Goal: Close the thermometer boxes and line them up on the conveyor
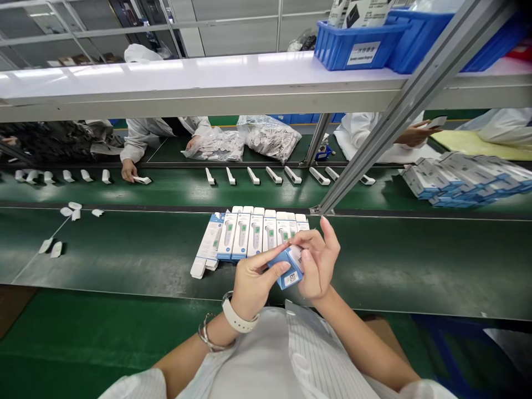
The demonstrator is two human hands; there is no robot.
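Observation:
Close in front of my body I hold a small blue and white carton, tilted, with a square printed code on its end. My left hand grips it from the left, fingers laid along the top and thumb on the near side. On the right, my right hand presses thumb and forefinger against the carton's white end, other fingers raised. Just beyond both hands lies a row of white cartons picturing a thermometer, partly hidden by my hands. Flatter cartons lie at the row's left end.
White thermometers lie spaced along the far belt, where a co-worker's hand touches one. Stacked cartons stand at right. Small white parts lie at left. A metal post slants before a shelf with blue bins.

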